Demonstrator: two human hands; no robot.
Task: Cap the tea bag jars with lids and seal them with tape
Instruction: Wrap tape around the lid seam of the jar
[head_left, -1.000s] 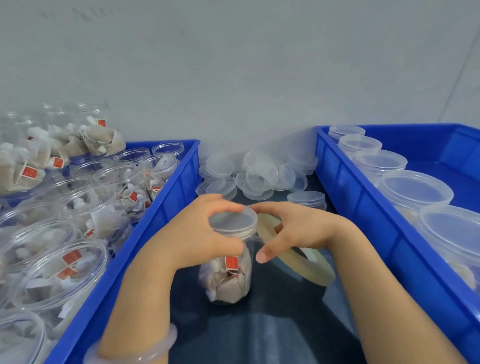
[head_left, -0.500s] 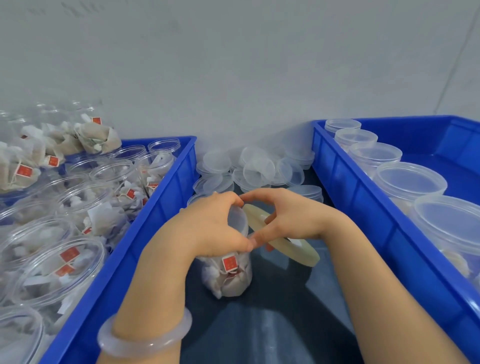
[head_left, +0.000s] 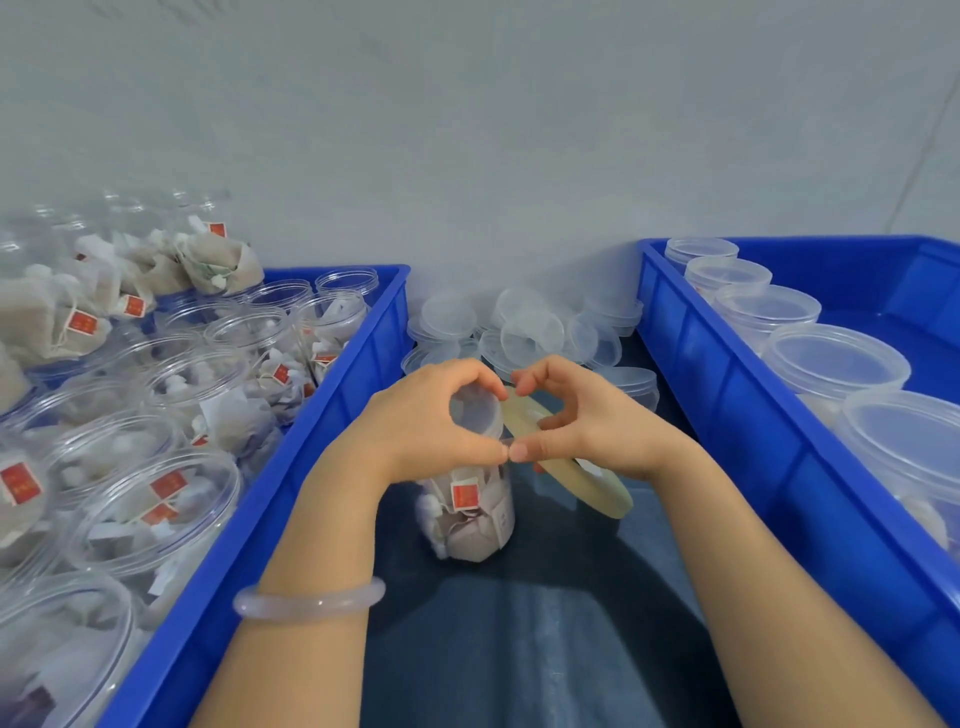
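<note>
Blue left crate (head_left: 332, 431), outside my left hand (head_left: 431, 421), holds open jars of tea bags; the right crate (head_left: 727, 415), beyond my right hand (head_left: 587, 426), holds capped ones. Between both, the tea bag jar (head_left: 472, 514) rests on the tabletop (head_left: 519, 649), left hand curled round its lid (head_left: 475, 410), right hand gripping the tape roll (head_left: 605, 493), thumbs touching.

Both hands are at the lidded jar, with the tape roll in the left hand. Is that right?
Not quite. Both are at the lidded jar, but the head view shows the tape roll in the right hand; the left hand holds only the jar.
</note>
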